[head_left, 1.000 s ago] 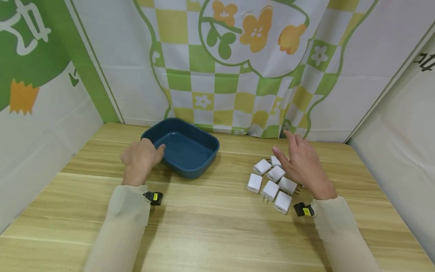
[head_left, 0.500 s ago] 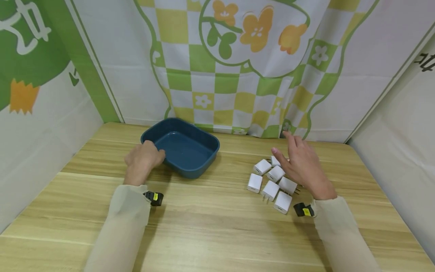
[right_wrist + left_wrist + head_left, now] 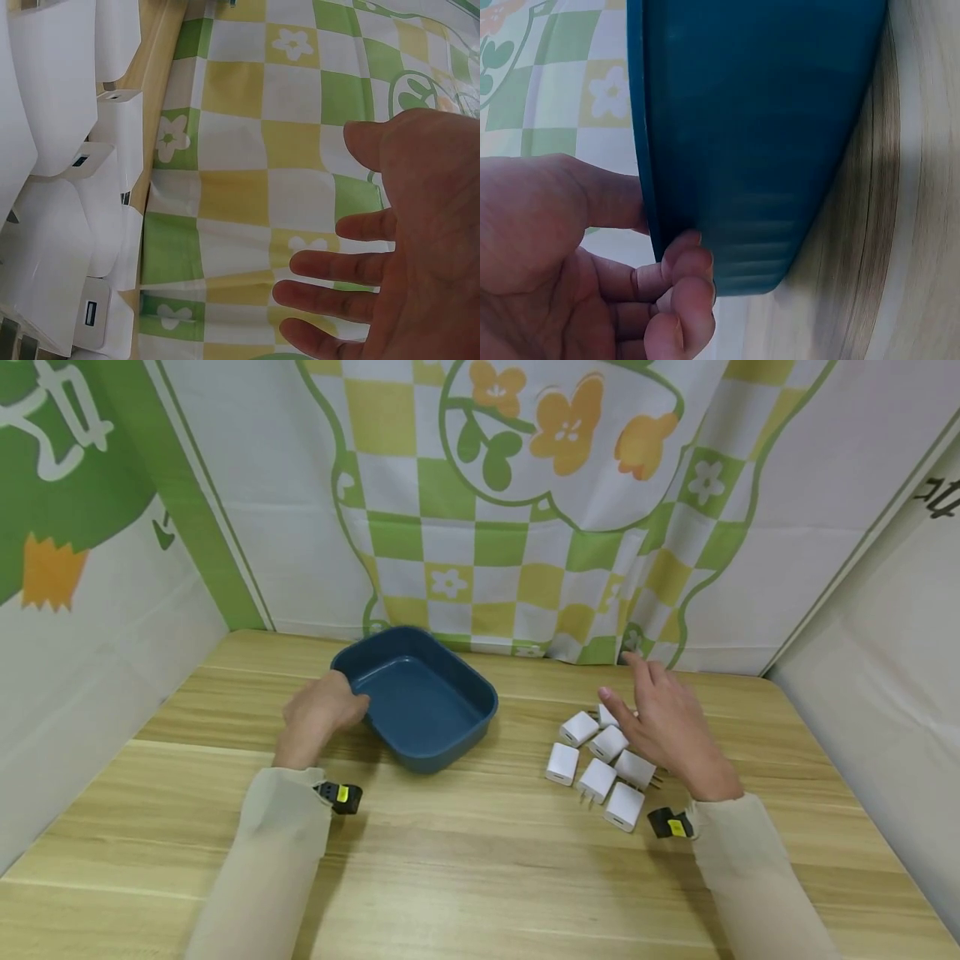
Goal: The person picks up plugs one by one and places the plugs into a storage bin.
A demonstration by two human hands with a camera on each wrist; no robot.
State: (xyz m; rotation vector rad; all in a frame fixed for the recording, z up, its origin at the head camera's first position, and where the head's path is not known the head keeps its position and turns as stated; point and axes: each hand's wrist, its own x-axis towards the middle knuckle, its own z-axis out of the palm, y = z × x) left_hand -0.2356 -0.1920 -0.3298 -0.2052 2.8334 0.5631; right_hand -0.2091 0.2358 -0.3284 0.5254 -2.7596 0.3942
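head view had my left hand (image 3: 318, 714) at the left side of the blue basin (image 3: 423, 697), and from the left wrist i saw how: i was pinching the rim, thumb inside, the other fingers curled against the outer wall. whether the blue basin sat flat or slightly raised off the wooden table (image 3: 465, 885), i couldn't tell. behind it hung the checked curtain (image 3: 540, 543), green, yellow and white. to its right, well apart, the white chargers (image 3: 597, 779) lay in a loose cluster (i counted seven clear of my hand, a few with prongs showing). my right hand (image 3: 671, 722) hung by the side of that cluster farther from the blue basin, fingers spread with gaps between them. nearer me than the blue basin, each wrist wore a black device (image 3: 343, 797) with a yellow label.
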